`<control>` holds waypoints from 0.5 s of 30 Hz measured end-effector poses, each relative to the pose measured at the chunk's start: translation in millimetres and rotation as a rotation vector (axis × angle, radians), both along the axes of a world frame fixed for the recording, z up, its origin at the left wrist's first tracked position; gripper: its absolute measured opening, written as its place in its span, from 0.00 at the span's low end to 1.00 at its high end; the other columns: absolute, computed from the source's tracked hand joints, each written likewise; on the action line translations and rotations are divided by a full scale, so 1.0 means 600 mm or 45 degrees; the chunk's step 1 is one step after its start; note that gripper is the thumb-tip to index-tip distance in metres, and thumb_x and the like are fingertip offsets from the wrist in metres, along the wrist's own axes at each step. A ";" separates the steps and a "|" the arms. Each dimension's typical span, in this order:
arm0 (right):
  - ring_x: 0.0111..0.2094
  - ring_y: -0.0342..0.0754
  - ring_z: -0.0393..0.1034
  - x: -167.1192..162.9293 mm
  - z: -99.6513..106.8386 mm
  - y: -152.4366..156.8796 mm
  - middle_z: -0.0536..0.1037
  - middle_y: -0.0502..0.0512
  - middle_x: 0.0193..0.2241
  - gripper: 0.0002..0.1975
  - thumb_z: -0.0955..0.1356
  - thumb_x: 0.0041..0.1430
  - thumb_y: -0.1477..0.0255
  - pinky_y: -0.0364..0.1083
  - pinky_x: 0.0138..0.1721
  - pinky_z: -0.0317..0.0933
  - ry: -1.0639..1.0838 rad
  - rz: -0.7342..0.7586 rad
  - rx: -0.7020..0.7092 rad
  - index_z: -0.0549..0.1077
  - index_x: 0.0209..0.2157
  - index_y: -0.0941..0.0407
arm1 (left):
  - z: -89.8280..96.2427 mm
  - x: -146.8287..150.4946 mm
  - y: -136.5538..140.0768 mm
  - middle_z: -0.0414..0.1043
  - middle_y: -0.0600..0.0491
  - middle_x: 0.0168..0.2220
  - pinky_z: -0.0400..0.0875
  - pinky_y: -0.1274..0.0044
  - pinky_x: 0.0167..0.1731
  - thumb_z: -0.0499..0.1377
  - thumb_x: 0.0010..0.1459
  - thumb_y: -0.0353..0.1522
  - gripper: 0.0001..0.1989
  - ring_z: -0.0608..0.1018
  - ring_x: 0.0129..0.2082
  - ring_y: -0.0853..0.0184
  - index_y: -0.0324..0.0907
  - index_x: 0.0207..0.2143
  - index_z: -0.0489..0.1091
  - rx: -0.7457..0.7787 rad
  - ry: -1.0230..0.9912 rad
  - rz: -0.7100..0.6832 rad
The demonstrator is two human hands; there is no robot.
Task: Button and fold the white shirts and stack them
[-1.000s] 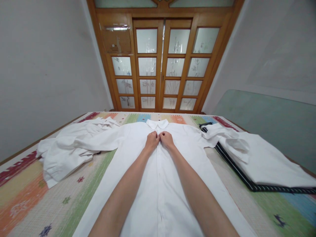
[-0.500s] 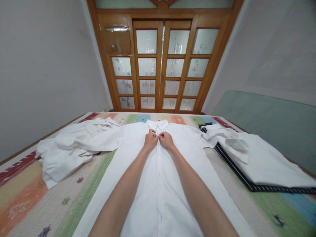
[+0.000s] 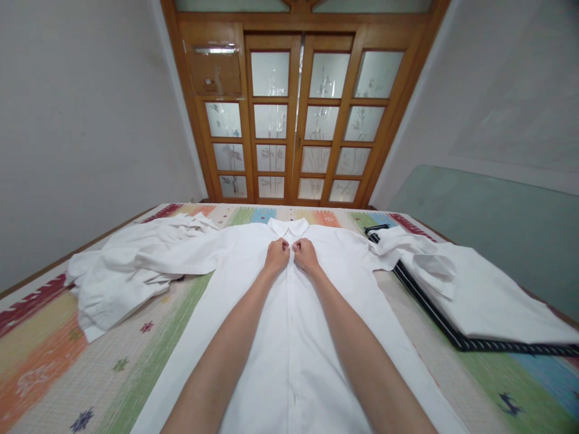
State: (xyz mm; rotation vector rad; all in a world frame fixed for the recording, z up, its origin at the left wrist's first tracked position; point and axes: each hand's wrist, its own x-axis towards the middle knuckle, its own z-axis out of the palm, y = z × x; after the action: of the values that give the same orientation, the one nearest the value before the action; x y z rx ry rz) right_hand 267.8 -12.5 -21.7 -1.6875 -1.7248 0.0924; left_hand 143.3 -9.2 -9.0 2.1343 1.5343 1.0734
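Observation:
A white collared shirt [image 3: 253,313] lies flat, front side up, with its collar [image 3: 288,227] at the far end and its button placket running toward me. Just below the collar, my left hand [image 3: 277,255] is closed, its fingertips pinching the shirt front at the left of the placket. Across a small gap, my right hand [image 3: 306,255] is closed too, its fingers curled against the fabric at the right of the placket. Any button between the fingertips is too small to make out.
A crumpled white garment [image 3: 122,277] lies at the left, by the shirt's sleeve. At the right a folded white garment [image 3: 479,289] rests on a black striped cloth [image 3: 456,342]. Beneath is a colourful patterned cover [image 3: 140,355]. Wooden glazed doors [image 3: 294,120] stand beyond; a pale green panel [image 3: 488,211] leans right.
My fingers, nearly meeting at the placket before, are now curled in more, with a slightly wider gap between the hands. The shirt has stayed in place.

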 end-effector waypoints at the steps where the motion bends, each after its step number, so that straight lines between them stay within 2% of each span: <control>1: 0.41 0.51 0.66 0.001 0.001 -0.001 0.75 0.59 0.36 0.09 0.62 0.59 0.79 0.47 0.45 0.58 0.002 -0.030 0.023 0.73 0.33 0.59 | -0.001 -0.001 -0.001 0.76 0.48 0.35 0.67 0.73 0.44 0.53 0.54 0.21 0.10 0.75 0.39 0.63 0.40 0.34 0.72 0.027 0.077 0.006; 4: 0.47 0.53 0.65 0.000 0.002 -0.005 0.74 0.63 0.43 0.12 0.61 0.60 0.78 0.50 0.49 0.58 -0.032 -0.048 0.077 0.74 0.40 0.60 | -0.002 -0.007 -0.010 0.74 0.43 0.41 0.65 0.69 0.48 0.52 0.56 0.22 0.12 0.72 0.46 0.59 0.39 0.38 0.73 0.105 0.288 0.015; 7: 0.55 0.53 0.62 -0.006 0.002 -0.011 0.72 0.63 0.52 0.16 0.60 0.60 0.80 0.50 0.55 0.55 -0.194 0.091 0.084 0.72 0.48 0.60 | 0.001 -0.017 -0.027 0.72 0.42 0.47 0.64 0.67 0.51 0.51 0.60 0.27 0.13 0.71 0.51 0.57 0.39 0.45 0.71 0.088 0.443 0.030; 10: 0.59 0.51 0.60 -0.012 0.003 -0.016 0.71 0.63 0.55 0.18 0.58 0.61 0.81 0.48 0.60 0.51 -0.394 0.188 -0.011 0.72 0.49 0.61 | 0.005 -0.026 -0.041 0.68 0.43 0.56 0.58 0.65 0.57 0.47 0.64 0.32 0.18 0.66 0.58 0.58 0.39 0.53 0.67 0.023 0.592 0.061; 12: 0.59 0.50 0.61 -0.014 0.006 -0.018 0.70 0.62 0.56 0.19 0.58 0.61 0.81 0.48 0.60 0.51 -0.483 0.209 -0.096 0.72 0.50 0.61 | 0.007 -0.030 -0.047 0.61 0.45 0.62 0.53 0.64 0.61 0.45 0.65 0.35 0.21 0.61 0.63 0.58 0.40 0.58 0.63 -0.036 0.672 0.102; 15: 0.60 0.49 0.60 -0.014 0.010 -0.019 0.68 0.61 0.59 0.21 0.57 0.61 0.81 0.46 0.59 0.53 -0.564 0.233 -0.165 0.70 0.53 0.61 | 0.009 -0.031 -0.050 0.55 0.46 0.65 0.49 0.61 0.63 0.42 0.66 0.37 0.25 0.56 0.65 0.57 0.41 0.62 0.59 -0.106 0.733 0.164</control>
State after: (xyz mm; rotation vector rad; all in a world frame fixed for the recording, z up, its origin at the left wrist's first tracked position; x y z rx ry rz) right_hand 259.2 -24.2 -15.8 -1.7299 -2.2425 -0.0959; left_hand 124.7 -39.5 -3.8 2.4402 1.9362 0.4215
